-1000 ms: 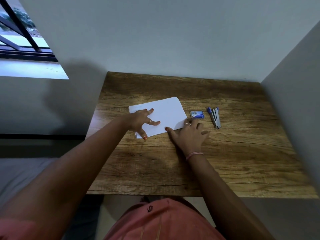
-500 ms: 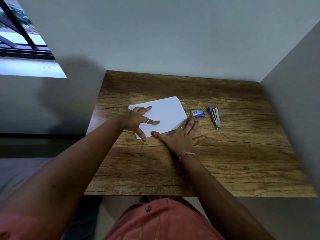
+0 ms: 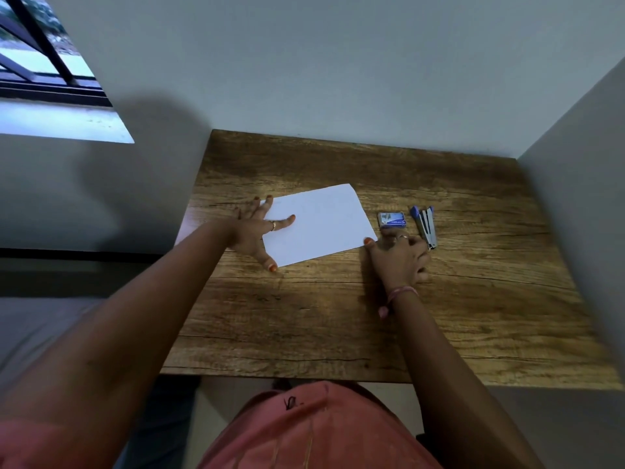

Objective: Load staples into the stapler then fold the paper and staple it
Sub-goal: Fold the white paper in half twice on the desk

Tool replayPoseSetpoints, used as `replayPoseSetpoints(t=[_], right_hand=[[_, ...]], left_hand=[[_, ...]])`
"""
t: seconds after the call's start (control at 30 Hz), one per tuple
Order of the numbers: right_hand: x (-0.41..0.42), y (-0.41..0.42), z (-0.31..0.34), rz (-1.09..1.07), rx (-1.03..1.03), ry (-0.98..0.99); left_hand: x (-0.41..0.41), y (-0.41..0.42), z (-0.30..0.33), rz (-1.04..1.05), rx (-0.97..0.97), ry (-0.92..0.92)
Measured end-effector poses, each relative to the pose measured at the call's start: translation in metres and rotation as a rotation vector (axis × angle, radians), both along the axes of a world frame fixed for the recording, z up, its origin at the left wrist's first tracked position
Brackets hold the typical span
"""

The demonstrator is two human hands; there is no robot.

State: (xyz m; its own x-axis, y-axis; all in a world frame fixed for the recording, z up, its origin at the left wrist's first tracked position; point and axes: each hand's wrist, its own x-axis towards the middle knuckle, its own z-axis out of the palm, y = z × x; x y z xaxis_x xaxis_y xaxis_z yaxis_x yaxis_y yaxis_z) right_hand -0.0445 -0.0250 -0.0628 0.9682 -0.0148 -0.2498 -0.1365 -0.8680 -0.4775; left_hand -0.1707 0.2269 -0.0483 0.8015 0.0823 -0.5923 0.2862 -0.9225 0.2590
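Plain grey walls box in a small wooden table (image 3: 338, 316), its top grained and streaked like old planks. On it lies the paper (image 3: 318, 225), a thin white sheet that looks already doubled over, its edges crisp and flat. The left hand (image 3: 257, 231) rests spread and flat on the sheet's near end, fingers splayed, gripping nothing, only pinning it down. The right hand (image 3: 399, 258) sits just off the paper's other corner, thumb tip touching that corner, fingers curled loosely; whether they hold anything I cannot tell. Just beyond its knuckles is the staple box (image 3: 391, 220), small, blue and cardboard, and just beside the fingers' outer side lies the stapler (image 3: 426, 226), slim, metal with blue plastic, seemingly hinged open.

To my eye the folding is being finished, or the sheet merely steadied. Next the right hand would need to reach the stapler, close by, and bring it to the folded edge while the left keeps the sheet from sliding.
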Motion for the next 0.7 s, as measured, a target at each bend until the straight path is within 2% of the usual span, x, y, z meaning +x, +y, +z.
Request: replayPoseSetpoints(t=[0.27, 0.4, 0.5, 0.63, 0.7], right_hand=[[0.011, -0.001, -0.004, -0.079, 0.021, -0.047], [-0.002, 0.004, -0.003, 0.016, 0.073, -0.038], [-0.014, 0.012, -0.001, 0.191, -0.003, -0.051], [-0.004, 0.014, 0.004, 0.182, 0.005, -0.018], [0.003, 0.014, 0.004, 0.178, 0.134, 0.012]], left_hand=[[-0.001, -0.001, 0.001, 0.021, -0.027, -0.01], [-0.004, 0.0, -0.004, 0.03, -0.03, -0.065], [-0.007, 0.0, -0.009, 0.066, -0.054, -0.125], [-0.007, 0.0, -0.012, 0.108, -0.079, -0.148], [-0.007, 0.0, -0.012, 0.116, -0.071, -0.15]])
